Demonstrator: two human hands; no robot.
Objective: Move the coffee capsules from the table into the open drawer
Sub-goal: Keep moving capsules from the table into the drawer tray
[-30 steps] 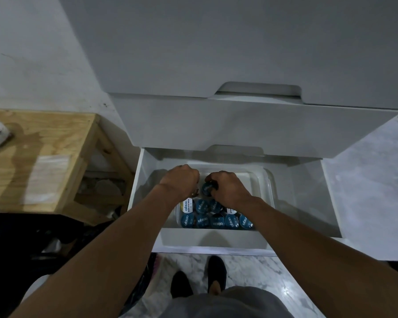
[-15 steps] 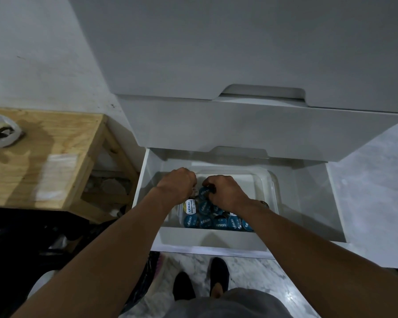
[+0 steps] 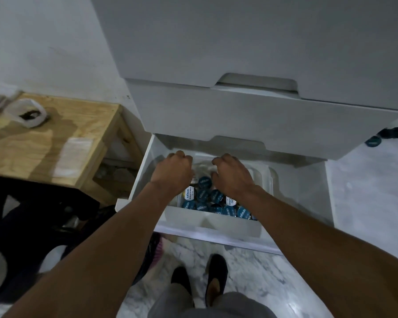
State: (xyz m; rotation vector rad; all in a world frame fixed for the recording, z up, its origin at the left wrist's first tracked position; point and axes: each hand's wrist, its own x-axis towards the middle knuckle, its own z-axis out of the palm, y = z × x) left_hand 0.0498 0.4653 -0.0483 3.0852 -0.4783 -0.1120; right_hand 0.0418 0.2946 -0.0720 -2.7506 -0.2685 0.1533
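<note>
Reaching down into the open drawer (image 3: 145, 180), I hold my left hand (image 3: 172, 169) and right hand (image 3: 233, 174) side by side over a clear plastic tub (image 3: 265, 180). Both hands have fingers curled downward, knuckles up; I cannot tell whether either is closed on anything, since the fingertips are hidden beneath. The blue-lidded coffee capsules (image 3: 205, 196) lie packed in the near part of the tub, between and below my wrists. Two more dark capsules (image 3: 373, 141) sit on the marble surface (image 3: 365, 191) at far right. A wooden table (image 3: 55, 143) stands to the left, bearing a white plastic bag (image 3: 30, 113).
</note>
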